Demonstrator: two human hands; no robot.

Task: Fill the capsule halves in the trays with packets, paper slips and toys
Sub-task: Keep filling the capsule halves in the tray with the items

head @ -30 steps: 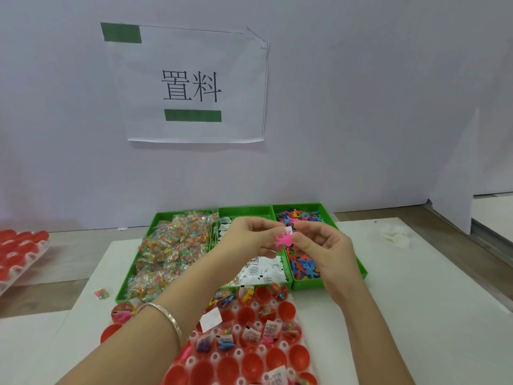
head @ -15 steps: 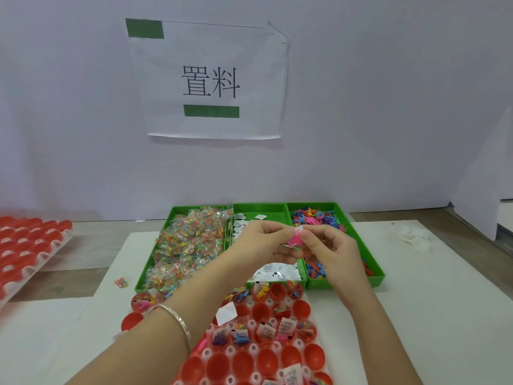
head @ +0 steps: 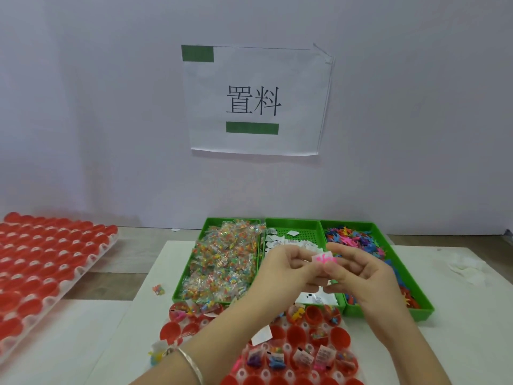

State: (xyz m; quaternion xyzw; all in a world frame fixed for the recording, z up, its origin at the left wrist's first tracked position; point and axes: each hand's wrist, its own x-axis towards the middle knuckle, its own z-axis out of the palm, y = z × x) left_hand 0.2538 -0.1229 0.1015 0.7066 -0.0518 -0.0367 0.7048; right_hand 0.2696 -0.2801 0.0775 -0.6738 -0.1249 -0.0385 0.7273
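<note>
The fingers (head: 336, 248) of both hands are closed narrowly on a pink toy (head: 325, 259) that lies against a small white paper slip (head: 314, 256). It is held in the air above the near end of the middle green bin (head: 294, 228). The left hand (head: 283, 269) and right hand (head: 361, 276) meet fingertip to fingertip with their fingers curled inward, and they hide much of that bin's slips and part of the toy bin (head: 388, 313) to its right. The packet bin (head: 192, 263) on the left stands uncovered. Nearer, the left forearm, with a silver bracelet (head: 191, 365) at the wrist, crosses the tray of red capsule halves (head: 340, 337) and covers several of them; some halves hold packets, slips and toys. A stray packet (head: 158, 289) lies on the desk (head: 458, 315), a second tray (head: 50, 259) of red halves sits far left, and a printed sign (head: 255, 101) hangs on the wall. Compared with half a second ago, the two-handed pinch is unchanged, but the view has swung left and shows more of the second tray.
</note>
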